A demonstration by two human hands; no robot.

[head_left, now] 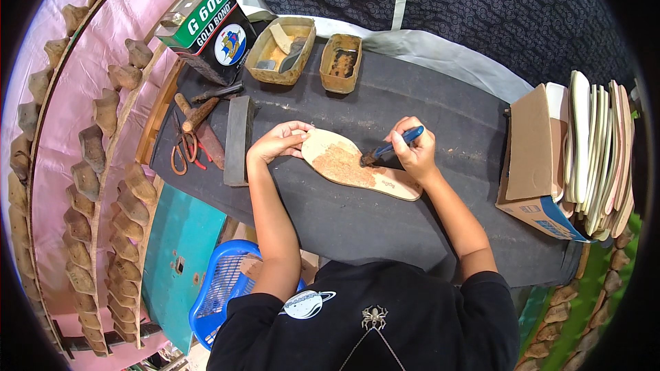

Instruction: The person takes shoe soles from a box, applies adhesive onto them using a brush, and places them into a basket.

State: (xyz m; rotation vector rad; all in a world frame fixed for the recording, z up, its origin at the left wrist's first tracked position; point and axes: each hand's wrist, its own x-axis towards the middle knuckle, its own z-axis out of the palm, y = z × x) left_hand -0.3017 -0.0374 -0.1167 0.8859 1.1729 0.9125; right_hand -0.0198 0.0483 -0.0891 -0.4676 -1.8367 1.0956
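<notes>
A tan shoe insole (pixel 322 145) lies flat on the dark work table, its broad end to the left and its narrow end to the right. A rough brownish patch covers much of its middle. My left hand (pixel 280 141) pinches the edge of the broad end between thumb and fingers. In my right hand (pixel 416 156) is a blue-handled brush (pixel 413 134), gripped somewhat like a pen. The dark tip of the brush touches the insole near its middle, at the rough patch. My right wrist is close to the insole's narrow end.
Left of the insole lie a grey rectangular block (pixel 238 141), a hammer (pixel 199 115) and scissors (pixel 184 145). Behind stand a tall can (pixel 210 31) and two yellowish tubs (pixel 282 48) (pixel 341 62). A cardboard box (pixel 529 158) of upright insoles (pixel 598 158) borders the right side.
</notes>
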